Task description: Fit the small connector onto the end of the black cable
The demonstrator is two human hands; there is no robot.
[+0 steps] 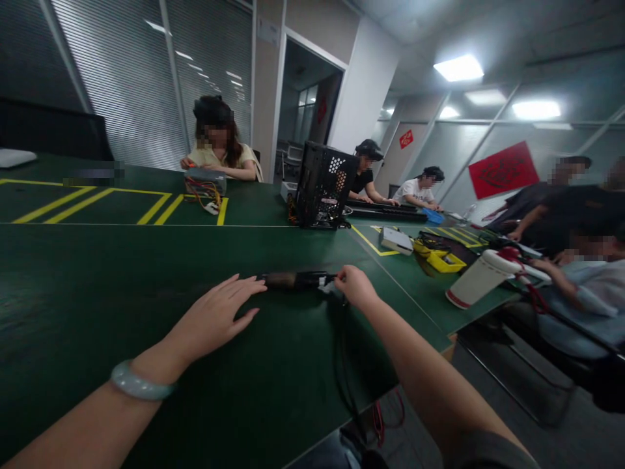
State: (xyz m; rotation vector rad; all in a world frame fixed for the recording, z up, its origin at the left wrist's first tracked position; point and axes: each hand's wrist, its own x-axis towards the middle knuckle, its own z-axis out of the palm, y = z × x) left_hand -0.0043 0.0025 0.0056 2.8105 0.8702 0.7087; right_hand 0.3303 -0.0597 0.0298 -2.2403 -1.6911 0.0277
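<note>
Both hands [288,299] (right one pinching) clear the table's [215,404] near edge.

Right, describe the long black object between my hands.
The long, slim black object lies on the green table, its middle a brownish blur, a small white patch near its right end. The left fingers touch or nearly touch its left end; the right fingers pinch beside the patch. Material unclear.

The left hand [222,311] touches a dark elongated object [293,280] on the green table [219,378]; the right hand [359,286] pinches near its right end.
</note>
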